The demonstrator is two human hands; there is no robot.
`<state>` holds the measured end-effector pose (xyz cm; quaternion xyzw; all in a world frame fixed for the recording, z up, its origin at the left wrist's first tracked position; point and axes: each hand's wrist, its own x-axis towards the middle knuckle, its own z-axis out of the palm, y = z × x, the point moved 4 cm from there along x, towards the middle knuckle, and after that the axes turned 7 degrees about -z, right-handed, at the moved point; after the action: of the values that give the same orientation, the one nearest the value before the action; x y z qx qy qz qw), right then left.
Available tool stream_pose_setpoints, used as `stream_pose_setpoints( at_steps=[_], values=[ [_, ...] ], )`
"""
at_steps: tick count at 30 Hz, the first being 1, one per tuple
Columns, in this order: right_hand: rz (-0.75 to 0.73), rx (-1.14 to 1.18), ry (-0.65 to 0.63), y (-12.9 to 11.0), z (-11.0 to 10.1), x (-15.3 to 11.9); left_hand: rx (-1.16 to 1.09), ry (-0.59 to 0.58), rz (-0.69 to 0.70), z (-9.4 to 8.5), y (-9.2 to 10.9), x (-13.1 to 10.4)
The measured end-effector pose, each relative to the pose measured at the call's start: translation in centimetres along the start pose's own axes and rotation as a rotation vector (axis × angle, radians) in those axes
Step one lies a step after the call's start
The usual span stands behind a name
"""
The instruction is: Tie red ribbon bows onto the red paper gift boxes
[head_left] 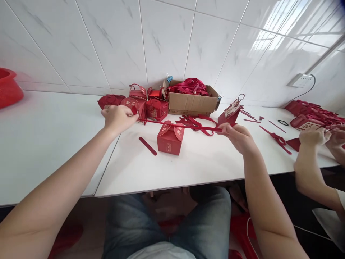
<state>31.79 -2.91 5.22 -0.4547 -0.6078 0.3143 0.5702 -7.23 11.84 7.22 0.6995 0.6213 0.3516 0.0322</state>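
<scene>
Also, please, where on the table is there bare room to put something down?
The table looks bare between the red basin and your left arm, and in front of the red box under the ribbon. Crowded: around the carton by the wall, and far right, near the other person's hands.

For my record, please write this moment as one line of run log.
left hand: grips ribbon | right hand: grips ribbon | ribbon: stretched between hands | box: on table

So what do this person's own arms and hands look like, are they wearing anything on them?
The left hand and right hand are human and ungloved, with no watch or bracelet visible. No sleeve shows on the left forearm or right forearm. No cables or markings show on them either.
</scene>
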Motion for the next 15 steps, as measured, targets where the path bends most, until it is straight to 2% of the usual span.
stream_pose_setpoints(
  at_steps=[3, 5, 6, 8, 9, 10, 11, 12, 14, 15],
  values=[
    [0.177, 0.07, 0.06, 3.2, -1.6, -1.2, 0.087, -0.069, -0.019, 1.7, -1.7, -1.6],
    [0.321, 0.02, 0.056, 4.4, -1.7, -1.3, 0.122, -0.148, -0.064, 2.6, -1.9, -2.4],
    [0.371, -0.026, 0.09, 4.6, -1.5, -1.1, 0.119, -0.152, -0.083, 2.8, -1.6, -2.8],
    [0.361, -0.172, 0.235, 4.2, -0.8, -0.3, 0.044, -0.073, -0.08, 2.6, -0.3, -3.2],
    [0.294, -0.292, 0.351, 3.4, -0.3, 0.2, -0.026, -0.018, -0.042, 2.4, 0.7, -3.4],
    [0.17, -0.4, 0.409, 2.4, 0.7, 0.9, -0.113, -0.006, 0.014, 2.3, 1.8, -3.6],
    [0.045, -0.451, 0.373, 1.5, 2.3, 1.6, -0.21, -0.056, 0.075, 2.5, 3.0, -3.8],
    [-0.043, -0.457, 0.252, 0.9, 4.2, 2.3, -0.31, -0.15, 0.123, 2.9, 4.1, -3.9],
    [-0.115, -0.419, -0.037, 0.4, 8.0, 3.4, -0.458, -0.36, 0.131, 4.0, 5.7, -4.3],
    [-0.124, -0.391, -0.161, 0.5, 9.6, 3.7, -0.506, -0.426, 0.112, 4.5, 6.2, -4.5]
  ],
)
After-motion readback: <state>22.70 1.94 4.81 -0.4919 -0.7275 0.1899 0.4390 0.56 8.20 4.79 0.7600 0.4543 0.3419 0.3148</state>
